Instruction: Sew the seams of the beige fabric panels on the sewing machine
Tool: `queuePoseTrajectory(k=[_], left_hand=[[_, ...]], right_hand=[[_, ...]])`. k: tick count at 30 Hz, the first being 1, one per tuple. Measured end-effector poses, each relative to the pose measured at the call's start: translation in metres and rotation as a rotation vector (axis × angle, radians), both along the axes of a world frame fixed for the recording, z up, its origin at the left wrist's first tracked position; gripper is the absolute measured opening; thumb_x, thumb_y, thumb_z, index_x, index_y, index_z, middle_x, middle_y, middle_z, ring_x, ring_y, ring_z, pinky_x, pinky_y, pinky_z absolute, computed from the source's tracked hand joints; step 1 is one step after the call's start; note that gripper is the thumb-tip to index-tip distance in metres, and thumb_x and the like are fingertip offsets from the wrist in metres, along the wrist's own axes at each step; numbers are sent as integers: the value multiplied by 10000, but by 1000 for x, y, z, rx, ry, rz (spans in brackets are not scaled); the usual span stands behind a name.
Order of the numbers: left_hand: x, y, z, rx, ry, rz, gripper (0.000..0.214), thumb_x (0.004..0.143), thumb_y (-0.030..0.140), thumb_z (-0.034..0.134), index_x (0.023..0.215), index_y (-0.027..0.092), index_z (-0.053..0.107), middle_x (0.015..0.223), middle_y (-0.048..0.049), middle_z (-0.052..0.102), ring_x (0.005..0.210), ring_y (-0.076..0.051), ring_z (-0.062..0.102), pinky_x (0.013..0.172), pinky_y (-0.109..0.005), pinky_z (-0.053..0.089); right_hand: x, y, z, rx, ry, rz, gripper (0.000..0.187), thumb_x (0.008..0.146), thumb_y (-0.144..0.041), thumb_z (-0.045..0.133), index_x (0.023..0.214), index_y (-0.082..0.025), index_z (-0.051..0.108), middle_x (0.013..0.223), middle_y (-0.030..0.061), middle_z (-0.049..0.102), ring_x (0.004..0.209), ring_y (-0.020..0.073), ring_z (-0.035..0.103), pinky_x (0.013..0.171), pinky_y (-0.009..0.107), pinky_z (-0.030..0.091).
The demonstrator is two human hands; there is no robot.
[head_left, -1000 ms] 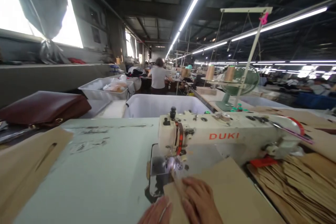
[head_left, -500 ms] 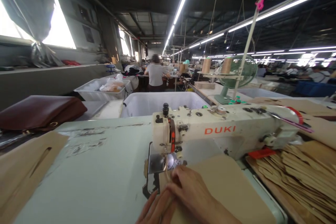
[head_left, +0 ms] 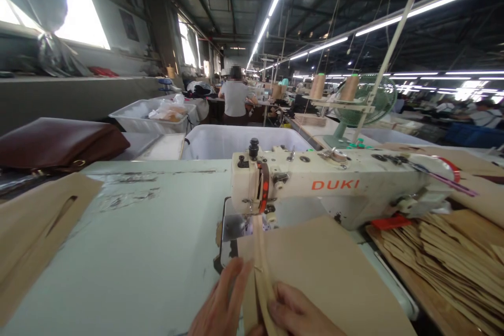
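Two bare hands meet at a tan strip (head_left: pixel 263 260), which runs over a tan panel (head_left: pixel 331 268) up to a sewing machine (head_left: pixel 299 173). The right hand (head_left: pixel 297 310) pinches the strip; the left hand (head_left: pixel 220 299) extends its fingers alongside, its grip unclear. Stacked tan pieces (head_left: pixel 452 268) crowd the right, a brown bag (head_left: pixel 59 142) the far left. The machine partly blocks a white bin (head_left: pixel 244 139).

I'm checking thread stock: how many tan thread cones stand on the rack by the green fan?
2: a left cone and a right cone, side by side on the rack, the right one in front of the green fan. Another could be hidden behind them.
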State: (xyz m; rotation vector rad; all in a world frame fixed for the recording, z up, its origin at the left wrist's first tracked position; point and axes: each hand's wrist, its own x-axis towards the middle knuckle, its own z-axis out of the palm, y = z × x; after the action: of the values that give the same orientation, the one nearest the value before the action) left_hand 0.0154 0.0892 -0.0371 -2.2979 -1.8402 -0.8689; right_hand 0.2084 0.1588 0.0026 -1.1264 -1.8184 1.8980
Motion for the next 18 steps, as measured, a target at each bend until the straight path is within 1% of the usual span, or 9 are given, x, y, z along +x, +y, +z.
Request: queuePoseTrajectory(k=[2, 3, 4, 6, 9, 11, 13, 15, 18], left_hand=[[-2, 2, 4, 19, 68, -54, 868, 730, 159, 632, 1519, 199, 270, 1440, -154, 474, 1237, -277, 577, 947, -318, 556], [-3, 3, 5, 40, 94, -73, 862, 730, 170, 645, 1514, 194, 288, 1434, -167, 476, 1226, -289, 583, 937, -334, 564], [-4, 4, 7, 58, 117, -87, 852, 727, 181, 658, 1506, 194, 312, 1427, -177, 479, 1214, -301, 589, 925, -354, 572], [-5, 5, 13, 65, 153, -111, 822, 719, 184, 674, 1482, 219, 372, 1421, -179, 485, 1190, -317, 601, 908, -397, 582], [-4, 6, 24, -9, 166, -138, 760, 716, 183, 682, 1434, 275, 451, 1439, -144, 480, 1203, -329, 585, 923, -452, 572], [-3, 9, 31, -45, 142, -145, 696, 741, 195, 678, 1402, 295, 486, 1449, -120, 476, 1229, -325, 562, 948, -466, 556], [-3, 12, 34, -36, 110, -168, 644, 752, 179, 659, 1370, 292, 513, 1449, -107, 474, 1238, -307, 551, 962, -449, 549], [-5, 15, 30, -15, 91, -232, 613, 713, 142, 644, 1303, 283, 557, 1448, -93, 472, 1246, -294, 539, 990, -441, 530], [-11, 15, 16, 52, 143, -330, 528, 687, 119, 638, 1192, 269, 599, 1419, -74, 504, 1299, -271, 491, 1100, -465, 418]], right_hand=[[3, -5, 2, -61, -16, 36, 653, 724, -833, 517, 823, -192, 451, 748, -7, 488, 673, 127, 481, 628, 239, 380], [5, -6, 8, -9, -64, 76, 594, 766, -780, 521, 821, -192, 462, 736, -9, 484, 663, 127, 469, 610, 235, 360], [7, -6, 16, 97, -140, 124, 515, 822, -706, 518, 806, -192, 481, 723, -8, 488, 666, 132, 469, 603, 234, 347], [10, -1, 36, 393, -343, 171, 398, 924, -546, 474, 742, -194, 513, 672, 0, 504, 665, 147, 484, 603, 244, 332], [6, 23, 54, 773, -560, 36, 365, 993, -396, 413, 723, -198, 556, 648, 19, 559, 656, 170, 536, 641, 273, 355], [-2, 43, 51, 956, -499, -21, 263, 998, -307, 422, 842, -196, 602, 790, 42, 629, 746, 188, 585, 709, 287, 404], [-11, 61, 38, 1088, -353, 27, 167, 979, -212, 455, 1001, -195, 619, 980, 63, 642, 924, 208, 588, 825, 307, 438], [-16, 73, 21, 1154, -266, 75, 211, 961, -146, 467, 1117, -194, 601, 1082, 76, 619, 1032, 221, 549, 914, 343, 436], [-18, 79, 3, 1179, -267, 28, 226, 960, -113, 454, 1141, -178, 572, 1075, 86, 609, 1018, 230, 532, 919, 386, 445]])
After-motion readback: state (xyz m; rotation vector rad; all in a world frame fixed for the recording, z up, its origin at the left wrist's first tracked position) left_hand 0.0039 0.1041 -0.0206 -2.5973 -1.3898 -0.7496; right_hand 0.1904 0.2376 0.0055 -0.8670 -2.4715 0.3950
